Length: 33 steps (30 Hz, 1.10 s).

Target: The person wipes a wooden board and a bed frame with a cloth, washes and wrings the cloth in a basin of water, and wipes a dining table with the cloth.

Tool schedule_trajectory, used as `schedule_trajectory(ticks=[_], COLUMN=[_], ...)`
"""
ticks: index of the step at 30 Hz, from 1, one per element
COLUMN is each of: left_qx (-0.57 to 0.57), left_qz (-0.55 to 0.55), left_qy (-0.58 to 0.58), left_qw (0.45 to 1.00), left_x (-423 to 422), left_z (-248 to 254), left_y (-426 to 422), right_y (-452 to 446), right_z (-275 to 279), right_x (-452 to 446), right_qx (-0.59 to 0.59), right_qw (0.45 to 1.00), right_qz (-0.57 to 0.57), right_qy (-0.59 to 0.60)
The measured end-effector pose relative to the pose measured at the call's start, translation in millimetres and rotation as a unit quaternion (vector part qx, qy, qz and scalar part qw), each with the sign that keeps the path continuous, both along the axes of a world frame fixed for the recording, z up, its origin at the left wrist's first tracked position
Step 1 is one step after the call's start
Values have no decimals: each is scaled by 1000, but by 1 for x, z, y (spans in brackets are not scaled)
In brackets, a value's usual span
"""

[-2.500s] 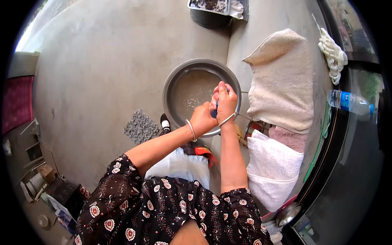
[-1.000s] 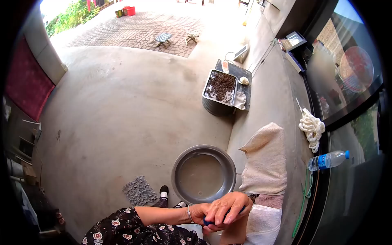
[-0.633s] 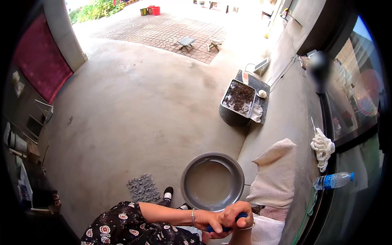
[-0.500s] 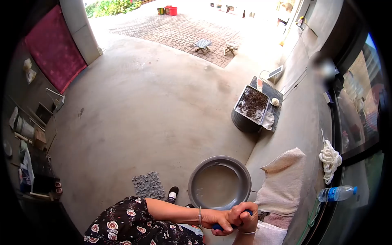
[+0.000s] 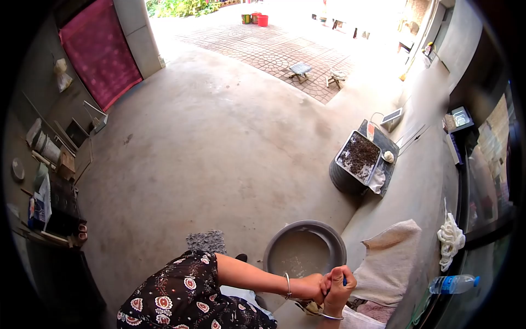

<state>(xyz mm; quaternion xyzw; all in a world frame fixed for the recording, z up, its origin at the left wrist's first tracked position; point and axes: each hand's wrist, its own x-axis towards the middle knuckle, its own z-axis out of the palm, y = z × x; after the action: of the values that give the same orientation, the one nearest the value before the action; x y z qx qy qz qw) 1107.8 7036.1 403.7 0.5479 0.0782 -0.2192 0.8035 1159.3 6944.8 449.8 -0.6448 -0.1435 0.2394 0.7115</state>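
Observation:
My left hand and my right hand are pressed together over the lower right rim of a grey basin. Both are closed round a small dark blue thing, mostly hidden by the fingers; only a bit of it shows at the top of my right hand. Cloudy water lies in the basin. A bangle circles each wrist.
Beige and white towels lie right of the basin, near a plastic bottle and white cord. A tray of dark bits stands beyond. A grey mat lies left; stools stand farther off.
The view has tilted up and turned left, so the yard shows. My hands have moved from above the water to the basin's near right edge, still wrapped round the blue thing.

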Motion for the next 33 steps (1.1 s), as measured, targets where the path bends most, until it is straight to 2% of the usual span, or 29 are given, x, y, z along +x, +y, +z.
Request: schedule_trajectory(ticks=[3,4,7,13,17,20,25,30,33], left_qx=[119,140,201,267,322,381,437,427,359], left_qz=[56,46,96,138,158,174,169,146,99], left_qy=[-164,-147,-208,-167,-171,-179,-140,-67,-4], left_qw=[978,978,952,939,918,890,872,890,928], left_x=[8,8,14,23,27,30,29,18,10], left_z=[-22,-14,-26,-35,-35,-54,-89,-110,-108], left_y=[-8,-3,-6,-8,-7,-10,-19,-26,-16], right_y=[1,2,10,15,22,22,17,9,2], right_z=[-8,-8,-9,-26,-35,-54,-92,-125,-134], right_x=[3,3,4,17,24,33,37,34,29], right_qx=[-20,-33,-59,-56,-26,-30,-25,-20,13], right_qw=[999,998,995,988,982,975,963,946,947], right_qz=[-20,-31,-62,-131,-188,-221,-253,-262,-219], right_qy=[-26,-34,-54,-58,-18,-7,86,189,235])
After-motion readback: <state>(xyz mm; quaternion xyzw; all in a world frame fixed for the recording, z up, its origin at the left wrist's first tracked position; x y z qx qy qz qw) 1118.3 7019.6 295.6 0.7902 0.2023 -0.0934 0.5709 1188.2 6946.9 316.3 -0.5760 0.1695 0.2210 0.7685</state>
